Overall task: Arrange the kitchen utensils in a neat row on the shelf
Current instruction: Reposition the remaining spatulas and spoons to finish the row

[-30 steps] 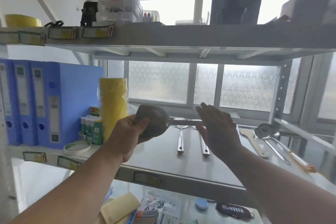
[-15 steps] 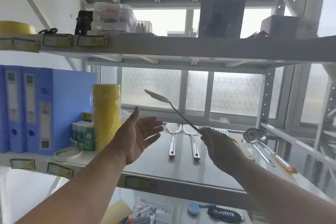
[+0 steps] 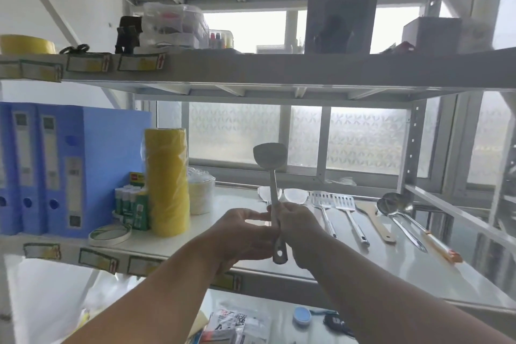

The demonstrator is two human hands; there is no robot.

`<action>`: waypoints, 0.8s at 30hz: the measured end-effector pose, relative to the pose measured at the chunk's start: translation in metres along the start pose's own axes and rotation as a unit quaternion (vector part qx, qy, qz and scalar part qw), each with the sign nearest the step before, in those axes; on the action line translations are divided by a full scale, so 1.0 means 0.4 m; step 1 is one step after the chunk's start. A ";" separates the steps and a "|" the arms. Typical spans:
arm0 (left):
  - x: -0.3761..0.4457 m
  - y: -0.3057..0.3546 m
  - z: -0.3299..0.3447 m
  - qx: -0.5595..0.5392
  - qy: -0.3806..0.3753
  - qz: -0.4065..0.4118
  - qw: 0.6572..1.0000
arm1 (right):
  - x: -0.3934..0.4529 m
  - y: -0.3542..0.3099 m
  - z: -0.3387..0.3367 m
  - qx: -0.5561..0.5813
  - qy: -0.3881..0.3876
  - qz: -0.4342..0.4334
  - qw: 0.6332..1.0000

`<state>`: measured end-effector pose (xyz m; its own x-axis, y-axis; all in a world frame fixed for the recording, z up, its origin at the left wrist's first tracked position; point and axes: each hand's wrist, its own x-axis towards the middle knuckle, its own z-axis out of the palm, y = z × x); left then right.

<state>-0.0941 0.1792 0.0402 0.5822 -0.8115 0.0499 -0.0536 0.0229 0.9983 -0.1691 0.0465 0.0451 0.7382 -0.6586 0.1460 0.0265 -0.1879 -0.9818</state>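
Both hands meet in front of the middle shelf (image 3: 349,265); the right hand (image 3: 300,227) grips the handle of a metal spatula (image 3: 275,201), fingers curled round it, and holds it upright with the blade at the top and the holed handle end hanging below the hands. The left hand (image 3: 243,234) is at the handle as well, thumb and forefinger pinching it just beside the right hand. On the shelf behind lie two spoons (image 3: 296,195), partly hidden by the hands; to their right, two slotted turners (image 3: 346,216), a wooden spatula (image 3: 375,222) and two ladles (image 3: 399,213), handles toward the shelf's front edge, roughly side by side. Further left stand a yellow roll (image 3: 166,181), glue sticks (image 3: 129,201) and blue binders (image 3: 55,170).
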 end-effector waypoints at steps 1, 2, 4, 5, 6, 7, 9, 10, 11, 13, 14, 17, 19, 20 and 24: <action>-0.002 0.000 -0.009 -0.010 0.010 0.001 1.000 | 0.005 0.001 0.015 0.000 -0.002 0.004 1.000; 0.000 -0.002 -0.021 -0.019 0.024 0.002 1.000 | 0.011 0.002 0.032 0.000 -0.007 0.005 1.000; 0.007 -0.001 -0.050 -0.031 0.058 -0.002 0.998 | 0.022 0.004 0.066 0.004 -0.020 0.004 1.000; 0.009 -0.001 -0.068 -0.034 0.074 -0.003 0.997 | 0.026 0.007 0.087 -0.002 -0.027 0.003 1.000; 0.011 0.000 -0.085 -0.036 0.085 -0.003 0.996 | 0.030 0.010 0.106 -0.013 -0.033 -0.001 0.999; 0.014 -0.001 -0.105 -0.033 0.094 -0.006 0.995 | 0.032 0.013 0.123 -0.029 -0.038 -0.003 0.999; 0.017 -0.007 -0.138 -0.019 0.108 -0.016 0.994 | 0.034 0.022 0.152 -0.060 -0.046 0.000 0.997; 0.019 -0.014 -0.153 -0.010 0.115 -0.024 0.993 | 0.035 0.026 0.163 -0.071 -0.051 0.001 0.996; 0.022 -0.023 -0.166 0.001 0.124 -0.030 0.992 | 0.038 0.034 0.171 -0.073 -0.060 0.004 0.995; 0.030 -0.040 -0.187 0.014 0.145 -0.040 0.988 | 0.045 0.047 0.184 -0.059 -0.081 0.009 0.995; 0.034 -0.047 -0.192 0.018 0.154 -0.045 0.987 | 0.048 0.054 0.186 -0.058 -0.086 0.008 0.995; 0.046 -0.064 -0.206 0.034 0.164 -0.061 0.984 | 0.051 0.077 0.186 -0.110 -0.094 -0.014 0.989; 0.059 -0.076 -0.215 0.044 0.159 -0.070 0.984 | 0.049 0.089 0.188 -0.161 -0.105 -0.037 0.981; 0.066 -0.081 -0.220 0.056 0.156 -0.072 0.984 | 0.046 0.091 0.189 -0.190 -0.115 -0.051 0.974; 0.088 -0.105 -0.242 0.145 0.148 -0.083 0.975 | 0.027 0.094 0.185 -0.325 -0.148 -0.098 0.929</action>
<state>0.0072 0.2061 0.0030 0.8092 -0.5843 -0.0617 -0.1409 -0.2949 0.9451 -0.1102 0.0862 0.0010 0.9173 -0.3550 0.1804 -0.1620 -0.7465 -0.6453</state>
